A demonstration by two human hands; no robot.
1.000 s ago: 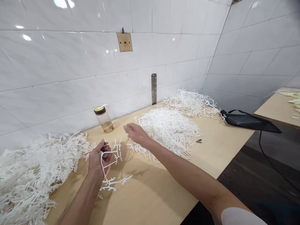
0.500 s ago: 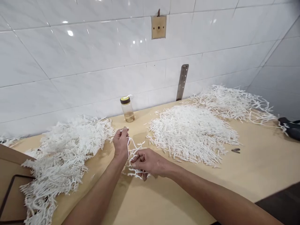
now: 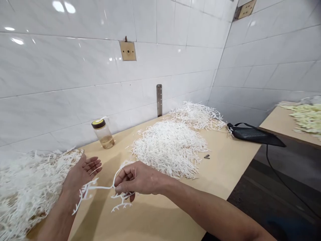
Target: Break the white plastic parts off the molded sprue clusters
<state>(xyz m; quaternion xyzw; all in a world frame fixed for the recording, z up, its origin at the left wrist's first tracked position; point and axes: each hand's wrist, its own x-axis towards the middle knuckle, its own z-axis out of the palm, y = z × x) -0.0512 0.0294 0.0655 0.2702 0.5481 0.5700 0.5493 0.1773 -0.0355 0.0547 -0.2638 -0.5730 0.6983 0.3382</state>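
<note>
My right hand (image 3: 144,177) pinches a white branched plastic sprue (image 3: 101,187) above the tabletop, its thin arms reaching left and down with small prongs at the tips. Whether anything else sits inside that palm is hidden. My left hand (image 3: 79,174) has its fingers spread, palm up, with nothing gripped. One end of the sprue passes in front of its wrist. Close by on the left lies a large heap of similar white branched pieces (image 3: 27,184). Beyond my right hand is a heap of short white sticks (image 3: 168,145).
A lidded jar (image 3: 106,139) with brownish liquid stands near the tiled wall. A looser white pile (image 3: 198,115) lies at the back, a black mesh item (image 3: 253,134) at the table's right edge. Small dark pieces (image 3: 207,156) rest nearby. Another table (image 3: 272,120) bears yellowish pieces (image 3: 309,118).
My left hand has let go of the sprue and opened, moving left and down. My right hand keeps hold of the sprue. The view has turned right, showing the second table.
</note>
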